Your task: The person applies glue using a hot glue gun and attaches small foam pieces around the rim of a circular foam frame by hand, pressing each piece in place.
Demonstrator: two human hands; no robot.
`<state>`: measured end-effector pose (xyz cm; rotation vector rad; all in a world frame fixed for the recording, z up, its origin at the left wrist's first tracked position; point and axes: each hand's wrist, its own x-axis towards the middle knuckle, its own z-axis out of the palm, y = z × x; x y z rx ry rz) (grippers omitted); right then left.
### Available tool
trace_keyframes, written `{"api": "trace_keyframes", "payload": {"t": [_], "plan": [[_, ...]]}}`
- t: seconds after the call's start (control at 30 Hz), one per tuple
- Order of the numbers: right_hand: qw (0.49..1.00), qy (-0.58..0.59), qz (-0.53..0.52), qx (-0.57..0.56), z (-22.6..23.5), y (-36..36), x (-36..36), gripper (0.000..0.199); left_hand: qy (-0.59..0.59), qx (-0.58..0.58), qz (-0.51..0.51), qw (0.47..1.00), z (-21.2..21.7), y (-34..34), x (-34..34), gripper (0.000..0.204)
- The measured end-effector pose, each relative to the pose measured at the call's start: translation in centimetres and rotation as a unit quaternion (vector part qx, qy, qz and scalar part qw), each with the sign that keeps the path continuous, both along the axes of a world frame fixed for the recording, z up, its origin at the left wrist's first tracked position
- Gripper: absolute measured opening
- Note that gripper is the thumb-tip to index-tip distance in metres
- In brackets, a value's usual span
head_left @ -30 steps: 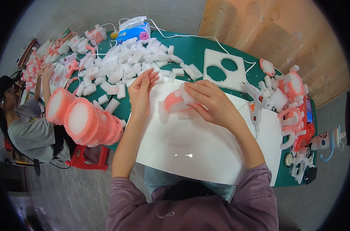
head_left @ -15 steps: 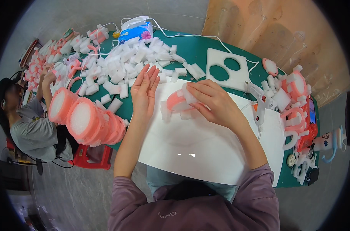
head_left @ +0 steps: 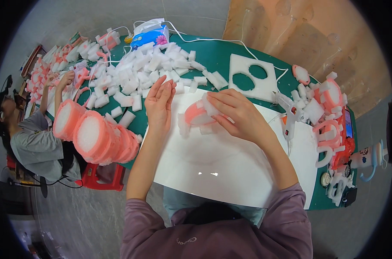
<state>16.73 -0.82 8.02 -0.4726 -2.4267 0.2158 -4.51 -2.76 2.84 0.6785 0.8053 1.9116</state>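
My right hand is closed on a white foam block, fingers on top and thumb below. The block rests against a round foam piece with a pink rim, above the white board. More white foam bits stick out from the left and lower sides of that round piece. My left hand is raised to its left, palm turned up and fingers stretched out, holding nothing. It stays apart from the foam piece.
A white-bodied glue gun stands right of my right hand. Beyond lies a foam sheet with two round holes. Loose white foam blocks are heaped at the back; stacked pink-rimmed foam rounds stand left, near a co-worker.
The co-worker's nearer hand has shifted slightly to the right. My hands and the foam piece keep nearly the same pose; the whole view has drifted a little.
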Motion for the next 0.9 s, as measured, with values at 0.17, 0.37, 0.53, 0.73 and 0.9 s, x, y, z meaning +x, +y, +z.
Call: {"api": "trace_keyframes", "payload": {"t": [0.17,0.37,0.53,0.73,0.9], "plan": [[1.0,-0.008,0.0,-0.02,0.2,0.0,0.0,0.041,0.06,-0.003,-0.007,0.998,-0.9,-0.1,-0.6,0.021],[1.0,-0.005,0.005,-0.018,0.1,0.2,0.1,0.042,0.402,0.016,0.037,0.915,0.0,-0.7,-0.2,0.018],[1.0,0.002,0.01,-0.024,0.1,0.2,0.1,0.042,0.597,0.128,0.042,0.791,1.9,-0.9,0.2,0.026],[0.999,0.015,0.038,-0.024,0.0,0.1,0.0,0.037,0.652,0.164,0.015,0.74,2.3,-1.3,0.0,0.026],[0.999,-0.006,0.016,-0.033,0.1,-0.1,-0.1,0.046,0.648,0.151,0.036,0.746,1.7,-1.2,0.3,0.026]]}}
